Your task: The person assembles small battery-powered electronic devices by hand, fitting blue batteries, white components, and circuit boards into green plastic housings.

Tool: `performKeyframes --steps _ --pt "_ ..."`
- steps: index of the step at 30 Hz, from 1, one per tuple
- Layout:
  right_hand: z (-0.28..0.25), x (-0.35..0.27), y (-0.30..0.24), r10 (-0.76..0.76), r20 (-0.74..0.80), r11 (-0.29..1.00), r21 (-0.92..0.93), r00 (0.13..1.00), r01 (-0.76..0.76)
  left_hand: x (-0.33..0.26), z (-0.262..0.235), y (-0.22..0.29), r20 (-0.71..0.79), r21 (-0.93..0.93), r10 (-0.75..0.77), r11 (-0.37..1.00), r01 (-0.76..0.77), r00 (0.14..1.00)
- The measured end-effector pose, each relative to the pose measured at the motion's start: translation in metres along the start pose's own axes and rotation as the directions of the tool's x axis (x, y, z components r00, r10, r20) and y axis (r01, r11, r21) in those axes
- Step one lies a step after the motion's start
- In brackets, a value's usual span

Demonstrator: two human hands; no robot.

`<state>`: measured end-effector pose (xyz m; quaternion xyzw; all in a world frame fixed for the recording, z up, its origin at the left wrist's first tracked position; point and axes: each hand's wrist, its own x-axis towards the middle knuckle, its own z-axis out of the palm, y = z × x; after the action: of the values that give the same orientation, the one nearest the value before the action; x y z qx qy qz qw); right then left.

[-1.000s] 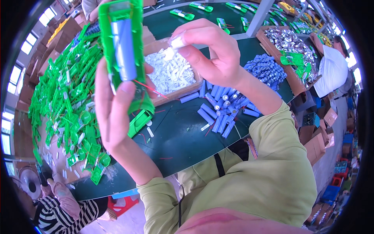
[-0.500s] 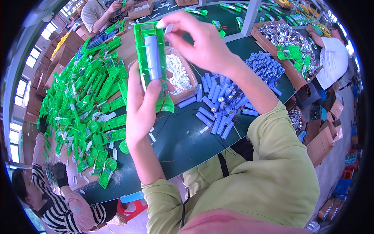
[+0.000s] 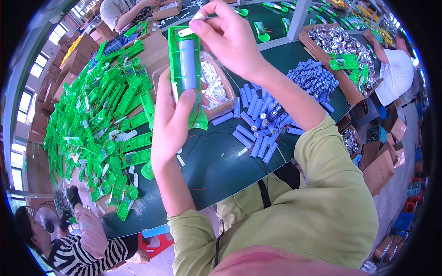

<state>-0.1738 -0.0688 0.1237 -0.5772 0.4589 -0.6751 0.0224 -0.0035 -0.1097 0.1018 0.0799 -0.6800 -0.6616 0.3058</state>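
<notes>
Green plastic housing [image 3: 174, 60]: raised above the dark green tabletop [image 3: 221, 163], its open side facing the camera
Left hand [image 3: 171, 117]: closed around the lower part of that housing, thumb laid at the near end of the blue cell
Blue cylindrical cell [image 3: 187, 64]: lying lengthwise inside the held housing
Right hand [image 3: 230, 41]: thumb and forefinger pinched on a small white strip [image 3: 185, 32]
White strip's free end: over the top end of the housing; whether the two touch, I cannot tell
Red wire [image 3: 210, 97]: sticking out to the right of the housing
Cardboard box [image 3: 224, 109]: partly behind the housing, filled with white pieces [image 3: 213, 87]
Loose blue cells [image 3: 258, 126]: scattered right of the box, beside a dense bunch of more cells [image 3: 313, 78]
Heap of green housings [image 3: 103, 122]: spread across the left side, white bits and red wires among them
Silvery cups [image 3: 338, 43]: piled in a carton at upper right, green parts on top
Co-worker in stripes [image 3: 80, 252]: lower left, wearing dark gloves
Co-worker in white [image 3: 397, 73]: far right, beside the carton
</notes>
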Motion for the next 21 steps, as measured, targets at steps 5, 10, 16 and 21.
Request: performKeyframes --steps 5,10,16,21 --pt "0.008 -0.007 0.020 0.045 -0.051 0.986 -0.157 0.998 -0.052 0.000 0.002 -0.007 -0.057 0.102 0.011 0.995 -0.006 0.998" --pt "0.008 -0.002 0.033 0.109 -0.030 0.973 0.209 0.994 -0.101 0.001 0.002 -0.012 -0.021 0.190 -0.008 0.982 0.012 1.000" --pt "0.014 -0.004 0.049 0.275 0.085 0.817 0.504 0.958 -0.279 0.002 0.000 -0.017 -0.003 0.223 -0.012 0.975 0.013 1.000" --pt "-0.010 0.002 0.045 0.218 0.399 0.785 0.470 0.891 -0.403 0.002 -0.001 -0.003 0.036 0.040 -0.087 0.996 0.085 0.996"
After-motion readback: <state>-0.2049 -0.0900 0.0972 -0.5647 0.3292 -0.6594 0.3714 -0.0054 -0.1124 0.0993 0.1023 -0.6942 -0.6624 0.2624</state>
